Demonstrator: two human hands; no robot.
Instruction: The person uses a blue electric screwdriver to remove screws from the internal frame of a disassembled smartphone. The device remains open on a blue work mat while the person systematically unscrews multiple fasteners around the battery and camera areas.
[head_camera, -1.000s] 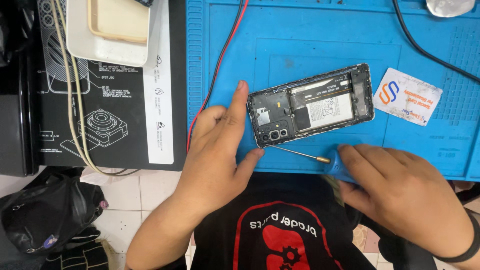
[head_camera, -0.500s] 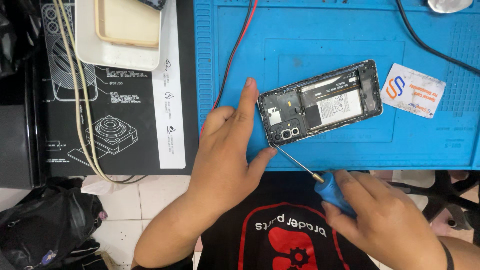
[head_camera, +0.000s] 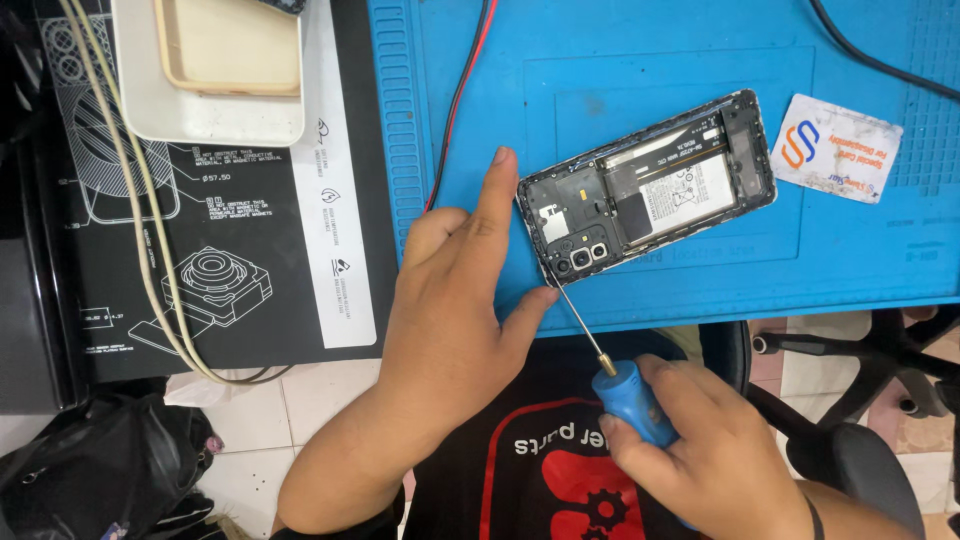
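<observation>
An opened smartphone (head_camera: 648, 187) with its back cover off lies tilted on a blue work mat (head_camera: 620, 90), battery and camera module showing. My left hand (head_camera: 450, 300) rests at the phone's lower left corner, index finger and thumb bracing its edge. My right hand (head_camera: 690, 450) grips a blue-handled screwdriver (head_camera: 625, 398) below the mat's front edge. Its thin shaft slants up and its tip meets the phone's lower left corner, beside the camera module.
A white card (head_camera: 836, 147) lies right of the phone. Red and black wires (head_camera: 462, 80) run down the mat's left side. A black printed mat (head_camera: 240, 260) at left carries a white tray (head_camera: 205, 70) and a beige cable (head_camera: 140, 250). A chair base (head_camera: 880, 370) stands at lower right.
My right hand picked the screwdriver up off the mat's front edge and brought its tip to the phone's lower left corner. The left hand stayed braced on the phone.
</observation>
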